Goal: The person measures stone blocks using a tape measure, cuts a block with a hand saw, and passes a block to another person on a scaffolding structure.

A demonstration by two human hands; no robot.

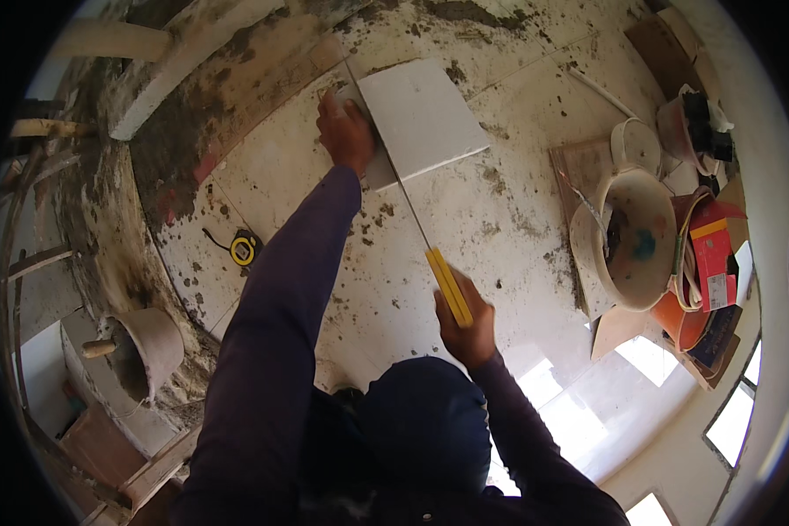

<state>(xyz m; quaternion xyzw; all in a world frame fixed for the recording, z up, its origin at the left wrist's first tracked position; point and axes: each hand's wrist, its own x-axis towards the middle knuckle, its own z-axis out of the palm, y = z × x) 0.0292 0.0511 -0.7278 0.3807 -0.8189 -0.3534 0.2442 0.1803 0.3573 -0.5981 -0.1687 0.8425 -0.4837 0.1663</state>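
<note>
A hand saw with a yellow handle (448, 285) runs up and to the left. Its long thin blade (415, 209) lies across a white block (425, 114) on the floor, over its left part. My right hand (466, 323) is closed round the lower end of the handle. Left of the blade, my left hand (347, 133) grips the block's narrow left part, thumb toward the blade and fingers at the outer side. How deep the blade sits in the block I cannot tell. A yellow and black tape measure (244, 250) lies left of my left forearm.
Buckets (633, 241), a red box (715, 263) and cardboard (577, 188) crowd the right side. A tilted bucket (162, 351) with a wooden-handled tool (99, 348) stands at left, near poles (17, 324). The floor (535, 175) carries dirt and crumbs.
</note>
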